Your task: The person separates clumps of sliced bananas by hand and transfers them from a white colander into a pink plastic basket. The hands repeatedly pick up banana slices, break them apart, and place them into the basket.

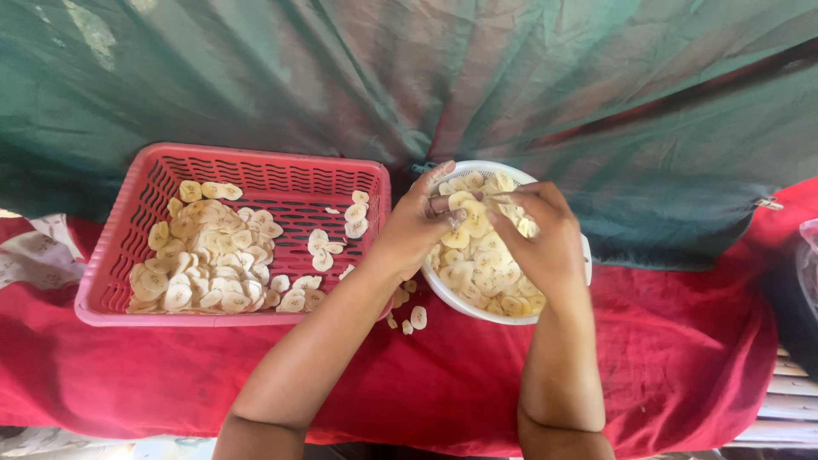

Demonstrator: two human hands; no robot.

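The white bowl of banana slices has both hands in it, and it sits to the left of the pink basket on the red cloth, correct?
Not quite. In the head view the white bowl sits to the right of the pink basket, not the left. The rest holds: the left hand and the right hand are both in the bowl among the banana slices, and both containers rest on the red cloth.

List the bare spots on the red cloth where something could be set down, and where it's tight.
Free: the red cloth right of the white bowl, out to the dark thing at the frame edge; also the strip in front of the pink basket.
Crowded: the gap between basket and bowl, with the left hand and loose slices.
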